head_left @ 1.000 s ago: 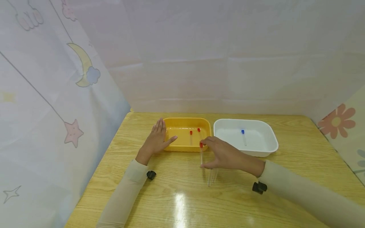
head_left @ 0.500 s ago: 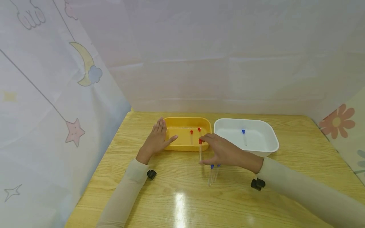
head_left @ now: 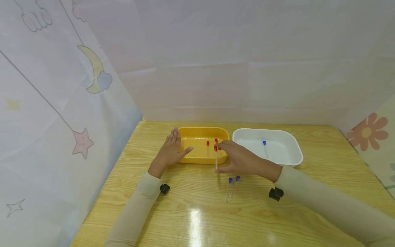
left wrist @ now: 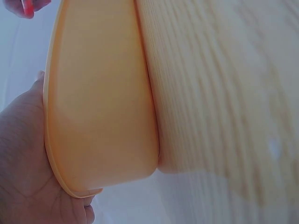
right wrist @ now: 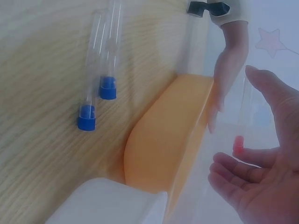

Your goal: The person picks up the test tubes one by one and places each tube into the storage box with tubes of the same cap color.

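My right hand (head_left: 239, 158) holds a clear test tube (head_left: 216, 158) with a red cap, its ends caught between thumb and fingertip. The tube is raised at the near right edge of the yellow tray (head_left: 194, 160). On the left rim of that tray rests my left hand (head_left: 169, 149), fingers straight and thumb spread along the near side. Inside the tray lie two red-capped tubes, one of them (head_left: 208, 149) in plain sight and the other partly behind my right fingers. Below my right hand, two blue-capped tubes (right wrist: 108, 86) lie side by side on the table.
A white tray (head_left: 291, 149) stands to the right of the yellow one, with one blue-capped tube (head_left: 265, 148) in it. The wooden table (head_left: 148, 212) backs onto a pale cloth (head_left: 197, 85), and a printed cloth (head_left: 40, 147) hangs at the left.
My right hand has carried the red-capped tube forward and slightly left, up to the yellow tray. The blue-capped tubes beneath have come into full view. My left hand has stayed on the rim.
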Available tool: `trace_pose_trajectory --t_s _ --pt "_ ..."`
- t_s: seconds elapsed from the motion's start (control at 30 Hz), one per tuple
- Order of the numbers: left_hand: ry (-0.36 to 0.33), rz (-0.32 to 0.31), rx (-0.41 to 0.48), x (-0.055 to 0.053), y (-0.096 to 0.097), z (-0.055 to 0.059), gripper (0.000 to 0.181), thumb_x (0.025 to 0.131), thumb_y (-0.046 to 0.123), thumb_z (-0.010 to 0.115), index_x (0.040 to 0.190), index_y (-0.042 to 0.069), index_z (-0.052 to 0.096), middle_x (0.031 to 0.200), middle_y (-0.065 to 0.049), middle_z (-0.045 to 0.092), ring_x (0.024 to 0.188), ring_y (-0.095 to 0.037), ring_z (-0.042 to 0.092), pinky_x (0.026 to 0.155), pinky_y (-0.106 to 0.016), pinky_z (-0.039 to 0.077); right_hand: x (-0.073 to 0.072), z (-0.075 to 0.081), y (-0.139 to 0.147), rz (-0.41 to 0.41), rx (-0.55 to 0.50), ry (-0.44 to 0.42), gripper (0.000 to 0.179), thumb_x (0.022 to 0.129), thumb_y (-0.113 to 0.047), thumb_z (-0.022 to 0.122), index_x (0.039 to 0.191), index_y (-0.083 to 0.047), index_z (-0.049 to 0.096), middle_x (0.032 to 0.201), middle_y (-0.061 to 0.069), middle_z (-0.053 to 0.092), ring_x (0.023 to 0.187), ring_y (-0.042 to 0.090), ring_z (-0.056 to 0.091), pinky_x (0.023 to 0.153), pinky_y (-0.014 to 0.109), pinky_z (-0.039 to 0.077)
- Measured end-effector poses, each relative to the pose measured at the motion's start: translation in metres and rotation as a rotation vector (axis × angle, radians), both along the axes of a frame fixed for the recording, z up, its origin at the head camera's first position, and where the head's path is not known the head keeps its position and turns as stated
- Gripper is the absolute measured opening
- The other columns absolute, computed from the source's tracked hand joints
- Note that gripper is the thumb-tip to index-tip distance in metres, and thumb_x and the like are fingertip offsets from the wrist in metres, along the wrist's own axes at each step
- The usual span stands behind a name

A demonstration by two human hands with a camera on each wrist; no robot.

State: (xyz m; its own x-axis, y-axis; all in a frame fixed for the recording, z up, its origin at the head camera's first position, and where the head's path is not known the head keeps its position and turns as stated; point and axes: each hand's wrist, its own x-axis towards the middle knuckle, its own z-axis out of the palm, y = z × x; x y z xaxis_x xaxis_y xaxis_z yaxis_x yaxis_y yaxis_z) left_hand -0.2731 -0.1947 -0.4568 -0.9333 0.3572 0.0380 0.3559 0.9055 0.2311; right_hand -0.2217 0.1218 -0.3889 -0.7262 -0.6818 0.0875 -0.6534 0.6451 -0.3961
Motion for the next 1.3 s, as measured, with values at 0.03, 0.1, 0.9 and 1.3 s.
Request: trace_pose_trajectory --t_s 0.03,0.1,0.9,1.3 --pt "-0.002 0.0 0.001 0.0 0.0 0.0 0.103 0.101 0.072 0.029 0.159 -0.007 -0.001 0.165 -0.018 -0.018 0.155 -0.032 -0.009 0.124 -0.048 0.003 -0.001 0.0 0.0 -0.001 0.002 -0.002 0.099 0.081 -0.069 0.073 0.149 -0.002 0.047 0.141 0.013 0.057 0.135 0.036 0.049 0.106 0.051 0.046" --pt "-0.002 0.001 0.0 0.0 0.001 0.001 0.103 0.101 0.072 0.029 0.159 -0.007 -0.001 0.165 -0.018 -0.018 0.155 -0.032 -0.008 0.124 -0.048 0.003 -0.003 0.001 -0.001 0.001 0.0 -0.001 0.097 0.082 -0.066 0.075 0.148 -0.002 0.048 0.141 0.013 0.057 0.134 0.036 0.05 0.106 0.051 0.047" --pt "-0.006 0.009 -0.009 -0.003 0.001 -0.001 0.103 0.1 0.073 0.028 0.159 -0.007 0.0 0.166 -0.019 -0.017 0.156 -0.032 -0.008 0.124 -0.047 0.002 -0.033 -0.002 -0.009 0.017 -0.004 -0.022 0.091 0.083 -0.051 0.082 0.148 0.002 0.045 0.132 0.015 0.062 0.122 0.032 0.059 0.101 0.048 0.05" --pt "-0.008 0.014 -0.015 -0.003 0.001 -0.001 0.104 0.1 0.074 0.028 0.159 -0.007 -0.001 0.166 -0.019 -0.017 0.155 -0.031 -0.009 0.124 -0.047 0.002 -0.044 -0.001 -0.013 0.03 -0.025 -0.021 0.087 0.085 -0.048 0.081 0.146 0.005 0.047 0.128 0.017 0.062 0.118 0.035 0.059 0.097 0.048 0.051"
